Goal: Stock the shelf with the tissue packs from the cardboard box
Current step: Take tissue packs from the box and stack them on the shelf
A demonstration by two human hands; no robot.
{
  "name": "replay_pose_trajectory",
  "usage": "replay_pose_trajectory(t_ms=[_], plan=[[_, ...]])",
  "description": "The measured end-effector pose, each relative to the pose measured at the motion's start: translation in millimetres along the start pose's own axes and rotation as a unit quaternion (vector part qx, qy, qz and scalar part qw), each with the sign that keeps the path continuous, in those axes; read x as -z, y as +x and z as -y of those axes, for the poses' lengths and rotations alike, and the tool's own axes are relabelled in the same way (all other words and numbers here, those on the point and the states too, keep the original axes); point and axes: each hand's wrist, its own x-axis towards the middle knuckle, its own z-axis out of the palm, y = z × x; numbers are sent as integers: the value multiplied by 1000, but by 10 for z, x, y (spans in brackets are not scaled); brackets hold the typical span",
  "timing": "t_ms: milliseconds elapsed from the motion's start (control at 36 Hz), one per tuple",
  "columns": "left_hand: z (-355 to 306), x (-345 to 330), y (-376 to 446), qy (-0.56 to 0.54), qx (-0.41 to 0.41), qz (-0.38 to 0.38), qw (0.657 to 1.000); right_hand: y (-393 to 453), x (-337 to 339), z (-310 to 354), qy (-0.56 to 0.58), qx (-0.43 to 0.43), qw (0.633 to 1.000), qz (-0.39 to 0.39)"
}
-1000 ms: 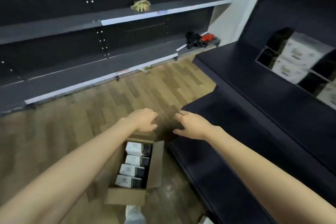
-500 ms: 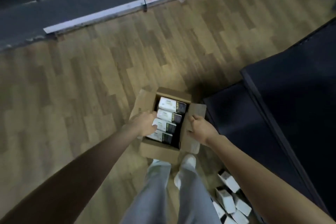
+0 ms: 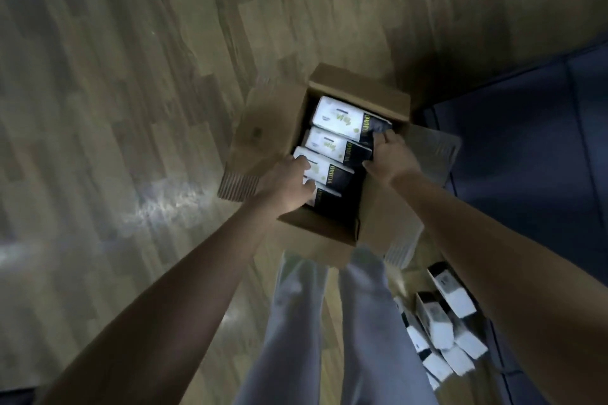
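On the wood floor (image 3: 131, 76), directly below my head camera, I log an open cardboard box (image 3: 316, 237) with its flaps folded outward. Four tissue packs (image 3: 339, 117) lie stacked flat inside, white ends to the left, dark ends to the right. A dark blue shelf base (image 3: 526, 148) runs along the right side, just beside the box's right flap. Loose packs (image 3: 441, 322) are heaped on the floor near the lower right, partly hidden by the right forearm. Pale trouser legs (image 3: 329, 322) stand right behind the near wall of the box.

Left hand (image 3: 289, 186): reaches in over the left flap, fingers curled onto the white ends of the two nearest packs; its grip is clamped on them. Right hand (image 3: 388, 154): fingers bent down at the dark ends of the middle packs, grip closed on that edge. Frame is slightly blurred.
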Motion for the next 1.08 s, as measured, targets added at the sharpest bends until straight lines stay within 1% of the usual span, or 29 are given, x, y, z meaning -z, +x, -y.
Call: replay_pose_trajectory(t_ms=[111, 194, 278, 333, 361, 389, 417, 444, 500, 528, 583, 667, 722, 806, 861, 917, 944, 1000, 1028, 1083], plan=[[46, -108, 134, -31, 23, 10, 999, 305, -142, 3, -50, -12, 998, -20], [99, -199, 172, -28, 25, 11, 999, 451, -240, 19, -94, -27, 993, -68], [149, -243, 163, -14, 17, 8, 1000, 565, -331, 3, -168, -16, 977, -132], [160, -221, 141, -16, 21, 5, 1000, 517, -243, -3, -217, -28, 967, -131], [158, -201, 131, -22, 23, 2, 1000, 491, -212, -16, -220, -29, 970, -102], [153, -177, 118, -27, 26, 3, 999, 485, -225, -51, -203, -11, 977, -70], [139, -142, 105, -31, 28, 3, 999, 477, -226, -92, -167, 7, 985, -32], [115, -98, 87, -32, 31, 5, 999, 442, -187, -110, -118, 25, 993, -15], [39, 4, 42, -37, 35, 14, 999, 361, -23, -103, 32, 19, 998, 45], [-1, 54, 9, -39, 35, 18, 998, 303, 68, -97, 109, 12, 991, 73], [-73, 148, -59, -45, 33, 18, 998, 179, 249, -94, 214, -6, 971, 108], [-176, 294, -181, -65, 28, 6, 997, -86, 511, -122, 310, -19, 945, 107], [-256, 428, -296, -86, 20, 8, 996, -320, 675, -142, 396, -18, 913, 98], [-403, 673, -513, -109, 2, 7, 994, -719, 906, -151, 532, -13, 844, 70], [-508, 840, -670, -130, -9, 0, 991, -963, 1044, -126, 595, 0, 803, 46], [-626, 1019, -844, -179, -28, 8, 983, -1233, 1203, -44, 646, 5, 762, 29], [-696, 1112, -936, -221, -43, 19, 974, -1372, 1281, 9, 669, 9, 743, 22], [-840, 1293, -1098, -292, -68, 52, 953, -1646, 1427, 113, 701, 25, 712, 10], [-915, 1386, -1177, -310, -78, 61, 945, -1776, 1491, 155, 712, 36, 701, 6], [-1057, 1568, -1343, -336, -100, 54, 935, -2045, 1626, 224, 718, 56, 694, -6]])
